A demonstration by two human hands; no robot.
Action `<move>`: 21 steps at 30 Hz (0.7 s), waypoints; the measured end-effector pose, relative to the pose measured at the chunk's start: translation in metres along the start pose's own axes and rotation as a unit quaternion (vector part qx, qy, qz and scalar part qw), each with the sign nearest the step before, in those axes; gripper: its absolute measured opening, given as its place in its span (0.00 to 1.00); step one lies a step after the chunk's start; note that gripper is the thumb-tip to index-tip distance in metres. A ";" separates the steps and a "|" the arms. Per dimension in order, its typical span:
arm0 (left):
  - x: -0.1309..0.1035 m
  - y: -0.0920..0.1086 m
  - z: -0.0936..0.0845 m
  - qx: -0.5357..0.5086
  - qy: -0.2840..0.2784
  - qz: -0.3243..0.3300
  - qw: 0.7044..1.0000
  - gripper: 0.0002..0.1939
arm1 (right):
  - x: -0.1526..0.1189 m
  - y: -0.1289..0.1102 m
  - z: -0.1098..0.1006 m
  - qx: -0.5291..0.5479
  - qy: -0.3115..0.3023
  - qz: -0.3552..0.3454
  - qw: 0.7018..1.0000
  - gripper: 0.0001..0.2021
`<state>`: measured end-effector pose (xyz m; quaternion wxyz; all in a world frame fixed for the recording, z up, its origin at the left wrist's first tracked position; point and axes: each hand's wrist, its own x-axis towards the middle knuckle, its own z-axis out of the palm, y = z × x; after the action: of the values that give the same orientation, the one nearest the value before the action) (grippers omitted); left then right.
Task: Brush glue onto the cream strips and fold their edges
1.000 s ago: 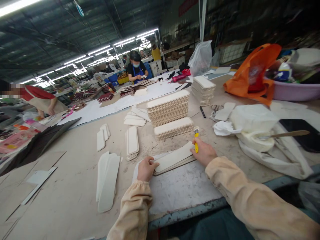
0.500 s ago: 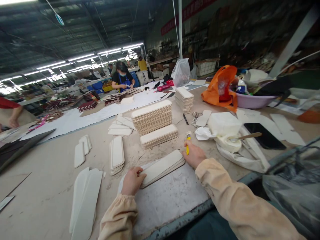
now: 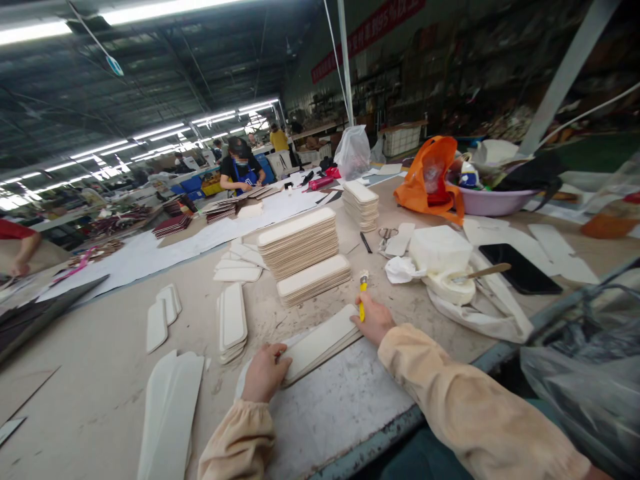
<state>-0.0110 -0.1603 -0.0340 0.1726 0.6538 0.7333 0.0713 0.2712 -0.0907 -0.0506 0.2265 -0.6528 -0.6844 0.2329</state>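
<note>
In the head view, a small stack of white, round-cornered strips (image 3: 320, 343) lies slanted in front of me, slightly fanned. At its left end, my left hand (image 3: 267, 373) is closed, with curled fingers and thumb gripping the edge. My right hand (image 3: 375, 319) is wrapped round a small brush (image 3: 363, 299) with a yellow handle, its pale bristle end pointing away from me. That hand rests at the strips' right end, its fingertips at the corner. Behind the strips stands a tall stack of similar pieces (image 3: 300, 243), with a lower stack (image 3: 315, 279) against its front.
More white pieces (image 3: 233, 317) and long strips (image 3: 173, 413) lie left. On the right are a glue-like white tub (image 3: 453, 287) with a flat stick across it, a phone (image 3: 520, 268), scissors (image 3: 388, 233) and an orange bag (image 3: 427, 177). A co-worker (image 3: 243, 167) sits across the table.
The right hand with the brush has shifted slightly left and nearer, onto the corner of the strips. My left hand keeps its hold. The whole view has tilted up a little.
</note>
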 end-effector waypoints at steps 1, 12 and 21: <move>-0.001 0.000 0.000 0.000 0.001 0.003 1.000 0.14 | 0.001 0.000 0.000 0.013 0.009 0.002 1.000 0.14; 0.004 0.034 -0.011 -0.176 0.031 0.086 0.980 0.30 | -0.004 -0.017 -0.017 0.460 0.063 -0.106 0.879 0.20; 0.005 0.084 -0.005 -0.214 -0.022 0.088 0.973 0.07 | -0.003 -0.028 -0.036 0.589 0.101 -0.103 0.795 0.22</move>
<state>0.0650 -0.1431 -0.0026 0.3179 0.6649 0.6365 0.2273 0.2714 -0.0938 -0.0053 0.6575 -0.3390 -0.4516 0.4988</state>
